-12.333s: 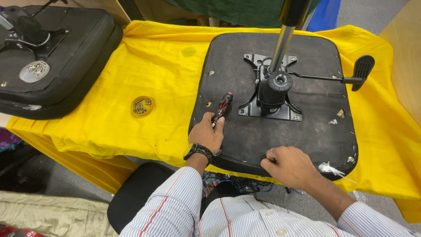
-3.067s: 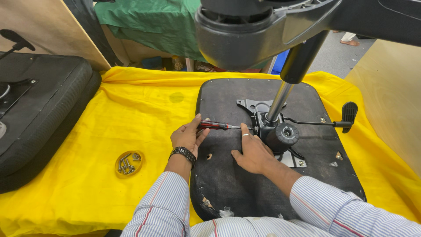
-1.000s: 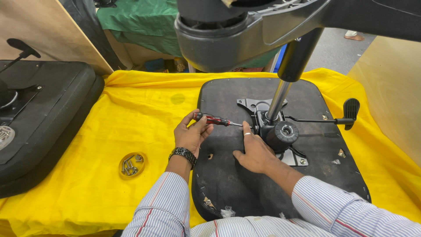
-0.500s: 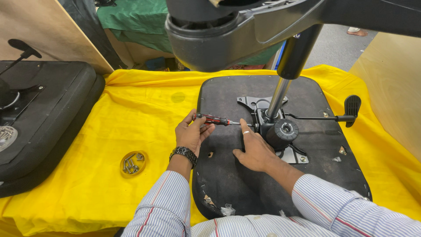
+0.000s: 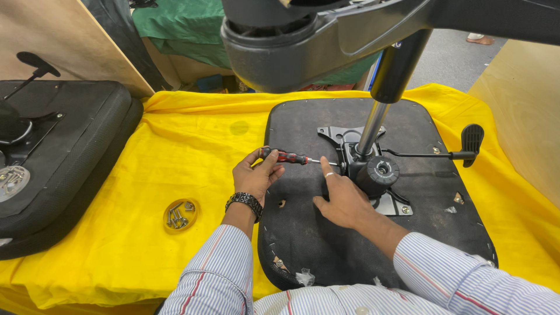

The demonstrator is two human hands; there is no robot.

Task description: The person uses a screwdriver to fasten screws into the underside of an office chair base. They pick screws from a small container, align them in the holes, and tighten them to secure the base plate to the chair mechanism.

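An upturned black chair seat (image 5: 315, 245) lies on a yellow cloth (image 5: 146, 192), with a metal mechanism plate (image 5: 373, 175) and gas cylinder (image 5: 373, 125) at its middle. My left hand (image 5: 255, 175) grips the red-and-black handle of a screwdriver (image 5: 289, 157), held level with its tip pointing right at the plate. My right hand (image 5: 341, 198) rests flat on the seat, its index finger stretched up beside the screwdriver's shaft near the plate's left edge. A watch is on my left wrist.
A small yellow lid holding several screws (image 5: 179, 214) lies on the cloth at left. A second black seat (image 5: 64, 157) lies at far left. A black lever (image 5: 469, 143) sticks out right. The chair base (image 5: 326, 41) looms overhead. Wooden boards stand at both sides.
Over the last second the screwdriver stayed in my left hand, aimed at the plate, with my right index finger beside its tip. Earlier, it lay on the seat.
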